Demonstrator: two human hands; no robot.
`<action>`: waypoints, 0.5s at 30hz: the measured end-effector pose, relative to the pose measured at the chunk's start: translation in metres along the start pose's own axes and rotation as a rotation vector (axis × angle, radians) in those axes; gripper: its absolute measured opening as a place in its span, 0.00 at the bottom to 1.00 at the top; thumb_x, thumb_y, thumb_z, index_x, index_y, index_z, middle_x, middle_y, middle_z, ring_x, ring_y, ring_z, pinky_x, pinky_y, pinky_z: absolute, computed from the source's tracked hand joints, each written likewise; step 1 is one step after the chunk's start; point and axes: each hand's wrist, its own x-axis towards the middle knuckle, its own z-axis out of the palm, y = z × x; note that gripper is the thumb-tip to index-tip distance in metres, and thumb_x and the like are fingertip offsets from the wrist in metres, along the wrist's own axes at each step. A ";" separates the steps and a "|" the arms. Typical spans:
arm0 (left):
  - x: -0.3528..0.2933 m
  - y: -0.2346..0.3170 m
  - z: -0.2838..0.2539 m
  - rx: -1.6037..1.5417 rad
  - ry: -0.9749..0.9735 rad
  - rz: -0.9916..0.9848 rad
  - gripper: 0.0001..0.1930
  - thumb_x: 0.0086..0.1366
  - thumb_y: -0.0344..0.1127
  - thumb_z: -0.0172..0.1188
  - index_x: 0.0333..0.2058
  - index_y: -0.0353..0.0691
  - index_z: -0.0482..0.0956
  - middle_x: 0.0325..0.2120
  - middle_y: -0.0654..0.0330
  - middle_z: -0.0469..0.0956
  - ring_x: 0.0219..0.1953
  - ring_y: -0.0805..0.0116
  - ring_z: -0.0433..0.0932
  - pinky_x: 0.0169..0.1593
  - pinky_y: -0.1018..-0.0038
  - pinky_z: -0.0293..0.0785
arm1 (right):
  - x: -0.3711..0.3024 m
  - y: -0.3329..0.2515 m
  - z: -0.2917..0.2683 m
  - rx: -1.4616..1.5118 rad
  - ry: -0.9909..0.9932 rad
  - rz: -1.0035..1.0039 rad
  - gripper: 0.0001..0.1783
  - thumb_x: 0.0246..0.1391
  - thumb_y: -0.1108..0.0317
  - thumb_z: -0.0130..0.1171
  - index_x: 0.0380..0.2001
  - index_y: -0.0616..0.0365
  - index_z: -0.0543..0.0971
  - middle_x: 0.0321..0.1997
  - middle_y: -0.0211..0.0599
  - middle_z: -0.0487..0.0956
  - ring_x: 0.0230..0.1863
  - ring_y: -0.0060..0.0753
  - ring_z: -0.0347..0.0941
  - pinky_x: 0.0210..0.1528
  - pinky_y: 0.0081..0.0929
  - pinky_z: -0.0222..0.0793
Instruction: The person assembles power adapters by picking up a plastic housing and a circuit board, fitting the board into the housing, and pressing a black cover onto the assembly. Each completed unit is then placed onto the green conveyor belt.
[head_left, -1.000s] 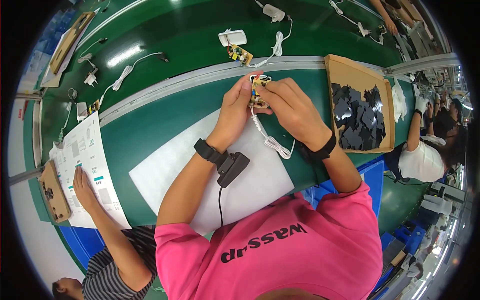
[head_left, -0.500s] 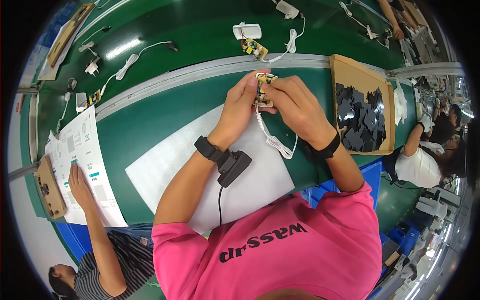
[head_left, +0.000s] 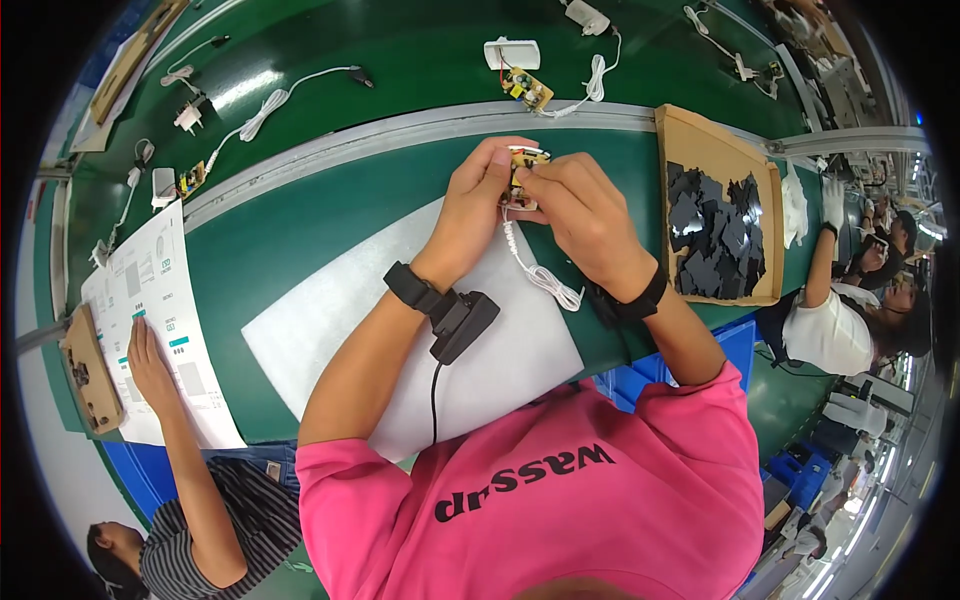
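Between my two hands is a small charger circuit board with a white casing edge showing at its top. My left hand is closed around its left side, thumb on the board's edge. The fingers of my right hand are bent and pinched against the right face of the board; whether they grip a small part there is hidden. From the board's lower end a white cable hangs in a coiled bundle over the white foam sheet and the green mat.
To the right, a cardboard tray holds many black sheet pieces. On the conveyor beyond lie another opened charger and several corded adapters. At left, another person's hand rests on a printed sheet.
The view has shifted slightly. The conveyor chargers appear a little farther right. Both my hands stay on the board, with little change in grip.
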 end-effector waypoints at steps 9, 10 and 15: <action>-0.004 0.005 0.007 0.031 -0.090 0.097 0.17 0.73 0.44 0.42 0.51 0.39 0.68 0.41 0.58 0.75 0.41 0.71 0.76 0.46 0.73 0.75 | 0.005 -0.002 -0.029 0.380 0.060 0.498 0.14 0.50 0.82 0.57 0.42 0.64 0.75 0.39 0.33 0.74 0.40 0.25 0.72 0.41 0.20 0.69; -0.003 0.006 0.007 0.053 -0.116 0.118 0.17 0.73 0.44 0.43 0.51 0.39 0.68 0.42 0.58 0.75 0.41 0.71 0.75 0.48 0.73 0.74 | 0.009 0.005 -0.028 0.603 0.038 0.629 0.15 0.52 0.81 0.56 0.44 0.64 0.74 0.39 0.32 0.73 0.41 0.23 0.71 0.43 0.19 0.68; -0.010 0.009 0.007 0.023 -0.113 0.099 0.15 0.72 0.42 0.45 0.51 0.40 0.68 0.43 0.59 0.74 0.44 0.71 0.74 0.50 0.74 0.71 | 0.008 0.009 -0.032 0.931 -0.071 0.780 0.18 0.56 0.79 0.54 0.51 0.62 0.69 0.39 0.28 0.71 0.42 0.16 0.69 0.47 0.16 0.65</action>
